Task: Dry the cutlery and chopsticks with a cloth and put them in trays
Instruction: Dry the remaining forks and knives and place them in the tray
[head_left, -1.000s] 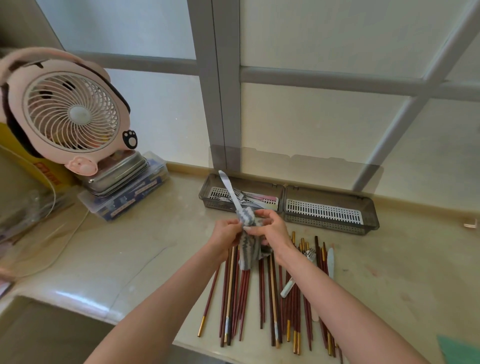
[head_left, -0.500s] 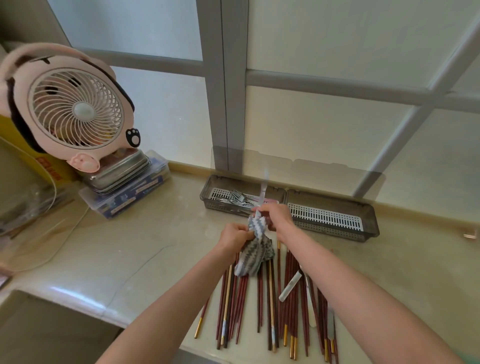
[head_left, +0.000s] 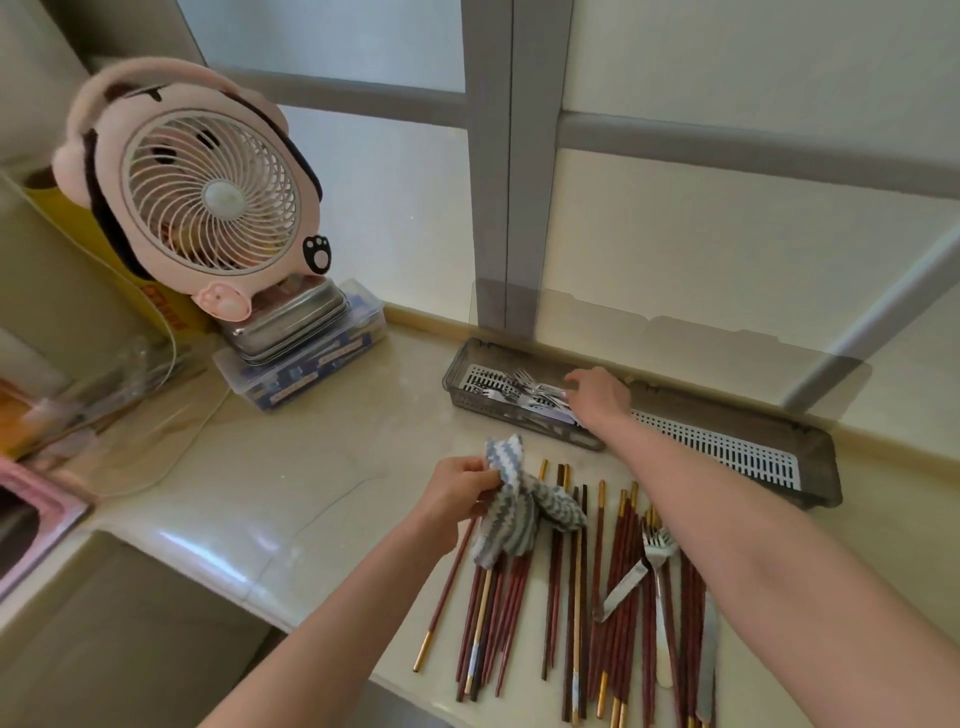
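My left hand (head_left: 456, 493) grips a grey-and-white striped cloth (head_left: 511, 514) above the heap of red-brown chopsticks (head_left: 571, 597) on the counter. My right hand (head_left: 597, 397) reaches into the left grey tray (head_left: 457, 371), fingers curled down on a pale-handled knife (head_left: 550, 411) that lies among several forks (head_left: 519, 382). The right tray (head_left: 810, 467) shows only its white slotted insert. Among the chopsticks lie a fork (head_left: 655, 545) and two knives, one (head_left: 621, 590) near the middle and the other (head_left: 706, 660) at the right.
A pink fan (head_left: 208, 192) stands at the back left on a metal tin (head_left: 291, 322) and a plastic box (head_left: 311, 364). A sink with a pink rim (head_left: 36, 519) is at the far left. The counter's front edge (head_left: 234, 577) drops off below the chopsticks.
My right hand has carried the knife away from the cloth and lowered it into the left tray. My left hand stays over the chopsticks with the cloth.
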